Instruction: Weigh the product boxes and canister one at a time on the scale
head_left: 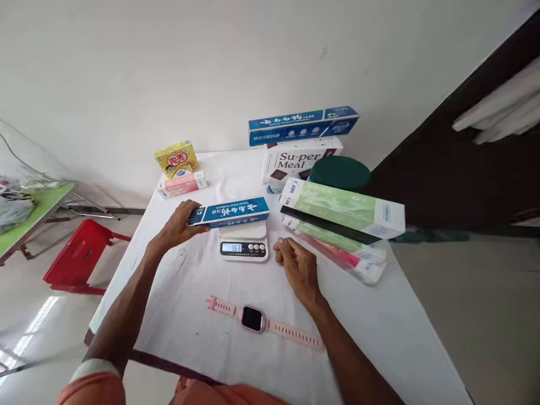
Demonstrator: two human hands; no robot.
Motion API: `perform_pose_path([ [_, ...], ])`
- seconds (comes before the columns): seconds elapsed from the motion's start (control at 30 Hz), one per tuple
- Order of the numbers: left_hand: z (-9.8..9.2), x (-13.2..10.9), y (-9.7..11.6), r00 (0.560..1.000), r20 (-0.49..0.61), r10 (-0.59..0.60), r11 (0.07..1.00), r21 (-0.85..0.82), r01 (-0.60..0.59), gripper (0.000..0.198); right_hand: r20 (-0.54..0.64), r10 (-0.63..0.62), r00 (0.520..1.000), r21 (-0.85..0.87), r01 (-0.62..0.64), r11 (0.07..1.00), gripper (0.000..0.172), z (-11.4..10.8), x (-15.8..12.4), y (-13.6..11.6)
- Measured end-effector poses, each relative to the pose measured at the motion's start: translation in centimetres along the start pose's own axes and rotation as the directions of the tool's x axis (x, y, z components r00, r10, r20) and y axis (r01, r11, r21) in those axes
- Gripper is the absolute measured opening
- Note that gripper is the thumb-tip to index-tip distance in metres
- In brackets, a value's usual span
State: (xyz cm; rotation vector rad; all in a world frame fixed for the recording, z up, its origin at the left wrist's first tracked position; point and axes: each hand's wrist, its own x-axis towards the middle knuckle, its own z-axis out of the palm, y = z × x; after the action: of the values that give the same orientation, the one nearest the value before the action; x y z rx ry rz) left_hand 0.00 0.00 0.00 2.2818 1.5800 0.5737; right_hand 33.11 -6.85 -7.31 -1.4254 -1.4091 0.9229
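A blue toothpaste box [236,210] lies across the top of a small white digital scale [244,259], whose lit display shows digits that look like 363. My left hand [182,223] grips the box's left end between thumb and fingers. Most of the weighing plate is hidden under the box. Just right of the scale, my right hand [298,266] rests with curled fingers near the cloth, apart from the scale; whether anything is inside the fingers does not show. Below the scale a pink-strapped smartwatch [252,319] lies stretched out, its screen dark.
Stacked green and white boxes [346,205] sit at the right, beside a dark green round lid [340,171]. Behind stand a white "Su-per Meal" box [295,163] and another blue toothpaste box [304,125] on top. Back left hold a yellow box [175,157] and pink box [183,184].
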Motion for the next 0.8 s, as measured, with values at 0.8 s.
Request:
perform_pose_path([
  [0.8,4.9,-1.6,-3.0,0.715,-0.458,-0.528,0.695,-0.717,0.054,0.059,-0.022,0.032,0.999,0.007,-0.032,0.999,0.049,-0.2,-0.3,-0.8],
])
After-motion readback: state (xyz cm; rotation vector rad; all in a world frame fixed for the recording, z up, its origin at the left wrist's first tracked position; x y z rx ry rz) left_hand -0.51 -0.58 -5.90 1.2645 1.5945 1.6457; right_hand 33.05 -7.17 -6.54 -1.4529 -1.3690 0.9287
